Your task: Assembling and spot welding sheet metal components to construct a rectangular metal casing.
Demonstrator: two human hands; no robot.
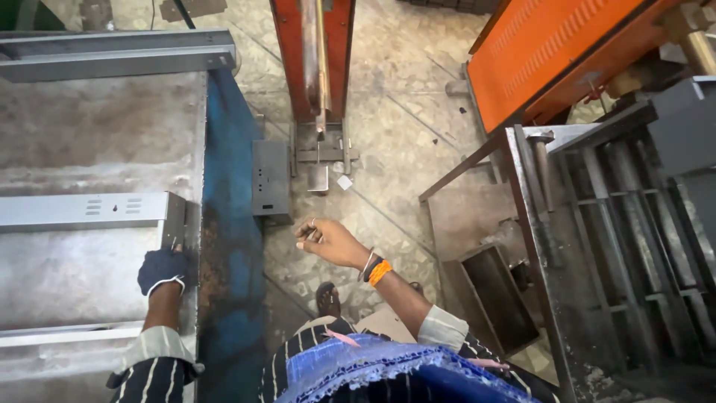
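Note:
My left hand (162, 270), in a dark blue glove, grips the near end of a grey sheet-metal channel (82, 210) with vent slots, which lies across the steel table (89, 127). My bare right hand (328, 242), with bangles on the wrist, hangs over the floor to the right of the table's blue edge (227, 224). Its fingers are curled together, and something small and pale may sit between the fingertips, though this is too small to tell.
A second channel (119, 56) lies at the table's far end and a third (67, 336) near me. A red machine column (313, 52) with a foot pedal stands ahead, a grey box (270, 179) beside it. On the right are an orange machine cover (552, 60), a steel rack (597, 224) and an open metal box (492, 291).

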